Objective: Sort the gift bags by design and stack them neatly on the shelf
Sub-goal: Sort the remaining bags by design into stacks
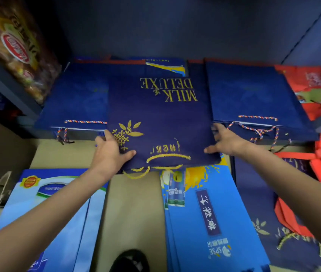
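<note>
Navy bag (161,122) gripped between left hand (109,152) and right hand (223,141) at its near corners

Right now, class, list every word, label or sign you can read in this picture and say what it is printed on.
"MILK DELUXE": gold letters, upside down, on the navy bag gripped by both hands.
"SPSE": white letters, upside down, on the bright blue bag on the floor.
Chinese characters on that bag's dark label: present, but I cannot read them.
Red oval logo on the brown package: too blurred.
Gold script near the navy bag's handle: unreadable.
</note>
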`<state>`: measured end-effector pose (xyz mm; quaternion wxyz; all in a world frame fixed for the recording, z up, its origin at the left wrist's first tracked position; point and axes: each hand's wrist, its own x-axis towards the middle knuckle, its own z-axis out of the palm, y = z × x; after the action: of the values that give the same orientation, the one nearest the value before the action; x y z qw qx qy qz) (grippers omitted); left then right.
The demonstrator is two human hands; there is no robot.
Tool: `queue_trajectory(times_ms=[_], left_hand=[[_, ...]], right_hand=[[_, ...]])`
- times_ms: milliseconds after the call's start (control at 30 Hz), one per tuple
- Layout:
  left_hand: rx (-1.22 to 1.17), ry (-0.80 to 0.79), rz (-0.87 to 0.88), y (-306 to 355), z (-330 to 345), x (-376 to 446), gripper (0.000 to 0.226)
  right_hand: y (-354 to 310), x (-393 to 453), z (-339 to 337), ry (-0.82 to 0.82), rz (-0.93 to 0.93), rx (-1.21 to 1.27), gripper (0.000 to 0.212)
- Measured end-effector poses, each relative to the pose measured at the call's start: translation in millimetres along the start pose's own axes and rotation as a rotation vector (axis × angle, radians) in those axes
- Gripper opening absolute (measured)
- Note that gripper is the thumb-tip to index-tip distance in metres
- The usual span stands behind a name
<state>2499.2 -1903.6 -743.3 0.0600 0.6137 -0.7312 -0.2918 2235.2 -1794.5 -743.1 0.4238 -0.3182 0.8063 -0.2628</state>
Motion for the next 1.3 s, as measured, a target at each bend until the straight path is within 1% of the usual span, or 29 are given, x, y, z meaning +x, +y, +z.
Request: queue_trajectory(times_ms=[33,100,133,200,233,267,333,367,400,467,533,600,667,767,800,900,933,1000,1033,1100,1133,1167,1200,1233,1267,1300], left_hand=[[-0.008,-0.011,0.050,-4.0,4.4,-12.7,0.087],[0.019,-0.079,0.120,-15.7,20.9,-42.9,0.102],[0.060,-0.143,0.155,-21.9,30.4,-60.2,0.109],[0.036,-0.269,0.194,-35.7,53.0,-84.4,0.114],[-0.042,-0.326,0.207,-40.3,63.9,-88.6,0.108],[-0.176,-0.341,0.197,-40.7,72.2,-87.7,0.092],[-0.519,-0.261,0.081,-31.6,77.9,-76.5,0.043],[-0.666,-0.233,-0.001,-22.1,76.2,-69.8,0.028],[-0.735,-0.210,-0.060,-11.2,72.3,-63.3,0.022],[-0.818,-0.129,-0.144,5.1,68.6,-53.4,0.014],[-0.899,-0.025,-0.199,14.3,66.6,-47.1,0.016],[-0.886,0.022,-0.224,13.1,68.4,-43.5,0.020],[-0.878,0.034,-0.256,9.5,68.6,-38.4,0.023],[-0.995,0.015,-0.328,10.0,66.1,-30.7,0.012],[-1.023,0.022,-0.343,12.1,65.0,-28.8,0.011],[-0.978,0.020,-0.325,17.9,66.0,-27.4,0.009],[-0.937,-0.008,-0.310,20.2,68.2,-29.2,0.014],[-0.836,-0.083,-0.277,24.8,73.0,-38.0,0.037],[-0.779,-0.124,-0.245,29.2,76.2,-45.9,0.045],[-0.681,-0.234,-0.138,39.7,88.3,-66.8,0.043],[-0.637,-0.302,-0.084,46.2,95.0,-79.9,0.041],[-0.617,-0.381,-0.042,52.3,105.2,-91.8,0.039],[-0.609,-0.467,-0.013,60.3,114.3,-103.1,0.036],[-0.613,-0.542,-0.012,63.3,127.8,-108.3,0.034],[-0.622,-0.595,-0.036,67.2,141.0,-113.0,0.033],[-0.626,-0.628,-0.093,68.9,155.6,-113.6,0.034]], right_hand=[[12.7,-16.0,-2.5,-0.058,0.014,0.018,0.070],[46.4,-43.5,-3.0,-0.156,0.073,0.049,0.060],[65.4,-53.4,-2.5,-0.160,0.105,0.115,0.057],[92.9,-61.7,0.3,-0.039,0.164,0.292,0.051],[100.7,-62.2,1.8,0.045,0.170,0.348,0.048],[106.8,-62.2,3.5,0.117,0.158,0.374,0.046],[115.6,-62.7,5.4,0.183,0.127,0.387,0.041],[119.7,-63.1,5.0,0.188,0.106,0.402,0.042],[122.1,-64.1,4.3,0.186,0.083,0.412,0.044],[120.7,-65.7,2.7,0.194,0.043,0.425,0.044],[110.2,-62.7,0.4,0.208,-0.018,0.523,0.037],[94.4,-57.7,-1.9,0.215,-0.073,0.605,0.034],[81.5,-52.1,-10.9,0.252,-0.123,0.602,0.035],[69.5,-54.1,-39.6,0.302,-0.180,0.559,0.039],[67.1,-58.0,-53.0,0.331,-0.188,0.559,0.040],[75.6,-76.3,-96.0,0.453,-0.169,0.545,0.041],[80.6,-85.6,-107.0,0.481,-0.154,0.549,0.041],[93.4,-104.4,-120.2,0.483,-0.099,0.570,0.042],[105.6,-111.9,-123.8,0.471,-0.042,0.582,0.041],[132.9,-127.0,-121.2,0.406,0.072,0.632,0.040],[141.6,-137.7,-115.9,0.357,0.117,0.695,0.036],[149.5,-151.1,-108.8,0.289,0.146,0.759,0.025],[153.1,-161.8,-99.3,0.251,0.197,0.802,0.024],[162.6,-169.7,-91.2,0.221,0.247,0.834,0.047],[173.2,-176.7,-82.8,0.209,0.309,0.840,0.058],[187.1,-180.0,-75.4,0.225,0.351,0.800,0.051]])
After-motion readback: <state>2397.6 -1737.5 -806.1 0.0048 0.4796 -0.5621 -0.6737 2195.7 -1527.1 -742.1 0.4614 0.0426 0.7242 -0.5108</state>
